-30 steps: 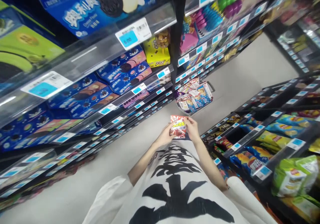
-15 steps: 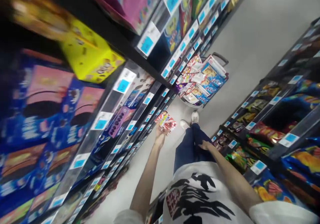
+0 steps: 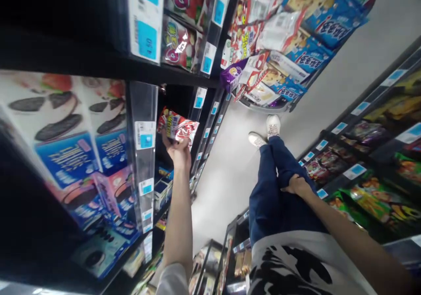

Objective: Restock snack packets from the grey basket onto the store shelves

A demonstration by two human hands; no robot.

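My left hand [image 3: 177,150] grips a red and white snack bag [image 3: 179,127] by its near edge. The bag is at the front of a dark gap in the left shelf [image 3: 160,73], with part of it past the shelf edge. My right hand [image 3: 295,184] rests against the leg of my dark blue trousers [image 3: 268,198], its fingers curled; whether anything is in them I cannot make out. Beyond my shoes stands a basket [image 3: 263,108] heaped with blue cookie bags [image 3: 305,58], red and white bags, and a purple packet [image 3: 232,74].
Blue and pink cookie boxes [image 3: 79,154] line the left shelf, and red candy bags [image 3: 180,44] sit further along. Price tags [image 3: 145,135] run along the shelf edges. On the right, another shelf holds green snack bags [image 3: 371,198]. Grey floor [image 3: 223,167] lies between.
My left hand has carried the snack bag from over the aisle leftward to the shelf gap. My view has moved closer to the basket and shelf. My right hand stays at my leg.
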